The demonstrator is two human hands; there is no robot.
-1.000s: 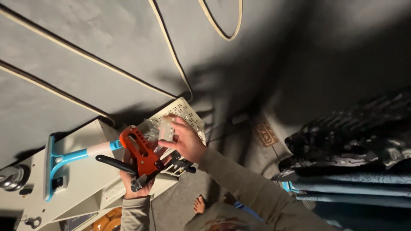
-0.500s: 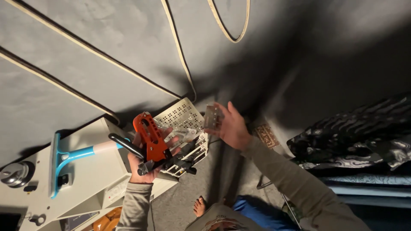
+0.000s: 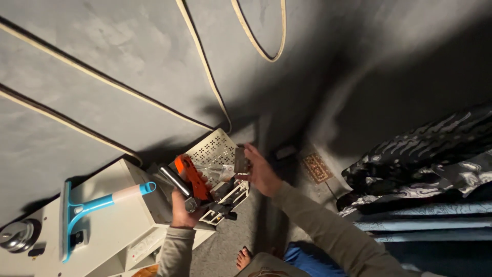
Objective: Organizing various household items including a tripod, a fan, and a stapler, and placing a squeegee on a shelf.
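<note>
- Two hands up over cream perforated basket (image 3: pixel 215 149).
- Left hand (image 3: pixel 183 211) closed round orange-and-black hand tool (image 3: pixel 192 179), gripping low on handles, tool head angled up and away.
- Right hand (image 3: pixel 260 172) pinching small dark flat piece (image 3: pixel 240 160) between thumb and fingers, just right of tool.
- Clear plastic bag (image 3: pixel 218 172) between both hands, on basket.
- White cabinet (image 3: pixel 123 215) left of left hand, blue-handled squeegee (image 3: pixel 84 208) lying on top.
- Dark patterned fabric (image 3: pixel 420 164) well right of right hand.
</note>
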